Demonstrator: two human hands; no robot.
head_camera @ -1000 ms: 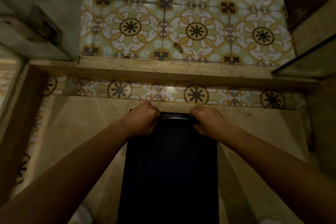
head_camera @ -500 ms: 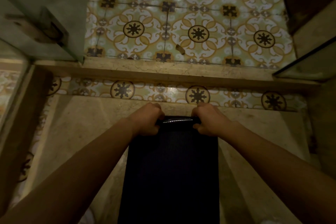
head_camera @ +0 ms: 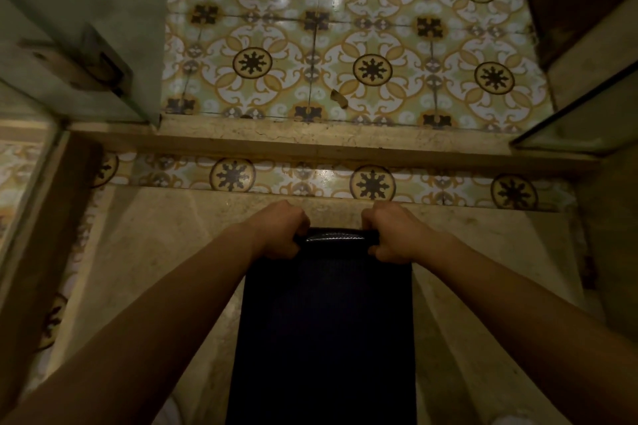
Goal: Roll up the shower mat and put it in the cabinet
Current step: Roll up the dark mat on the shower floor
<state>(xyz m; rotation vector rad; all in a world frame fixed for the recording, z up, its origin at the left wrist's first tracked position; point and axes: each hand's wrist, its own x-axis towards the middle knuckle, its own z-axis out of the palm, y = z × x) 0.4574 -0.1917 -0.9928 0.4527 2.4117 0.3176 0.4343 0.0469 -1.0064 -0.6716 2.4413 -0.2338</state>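
Two hands, left hand [head_camera: 280, 230], right hand [head_camera: 393, 233], gripping rolled mat [head_camera: 328, 321] end

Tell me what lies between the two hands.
In the head view, the rolled far end of the dark shower mat spans between the left hand and right hand.

Both bare forearms reach forward and down from the lower corners, converging toward the middle. The left hand [head_camera: 280, 230] is curled into a fist, knuckles up, fingers tucked under in a closed grip. The right hand [head_camera: 393, 234] mirrors it just beside, its fingers likewise wrapped under, wrists level with each other.
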